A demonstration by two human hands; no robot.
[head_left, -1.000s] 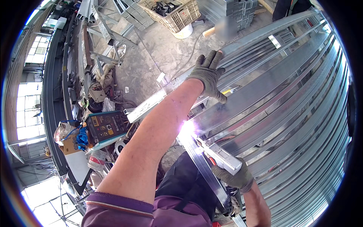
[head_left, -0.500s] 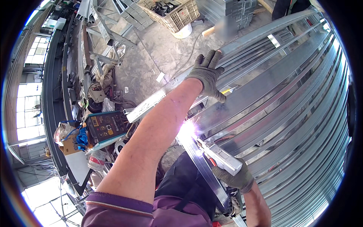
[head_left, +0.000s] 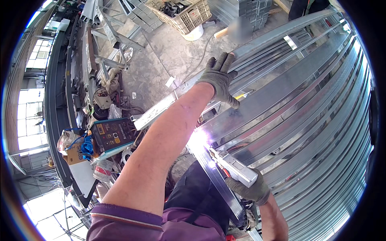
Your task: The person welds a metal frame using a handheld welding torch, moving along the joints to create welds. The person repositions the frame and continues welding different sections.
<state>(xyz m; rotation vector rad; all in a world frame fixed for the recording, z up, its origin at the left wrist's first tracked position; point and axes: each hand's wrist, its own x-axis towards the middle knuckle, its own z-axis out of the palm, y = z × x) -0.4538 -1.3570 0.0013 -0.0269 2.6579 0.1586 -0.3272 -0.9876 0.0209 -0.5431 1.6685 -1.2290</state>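
My left hand (head_left: 219,77), in a grey work glove, rests flat with fingers spread on a long galvanized steel bar (head_left: 277,30) at the edge of a frame of many parallel steel tubes (head_left: 305,120). My right hand (head_left: 249,188), also gloved, grips a welding torch (head_left: 233,166) low in the picture. The torch tip meets a steel tube where a bright white arc (head_left: 199,138) glows. My bare left forearm crosses the middle of the view and hides part of the frame's near edge.
A welding machine (head_left: 110,134) with cables sits on the concrete floor at left. A beige plastic crate (head_left: 183,14) of metal parts stands at the top. Steel frames and offcuts (head_left: 100,36) lie along the left wall. A stack of grey blocks (head_left: 241,8) is behind.
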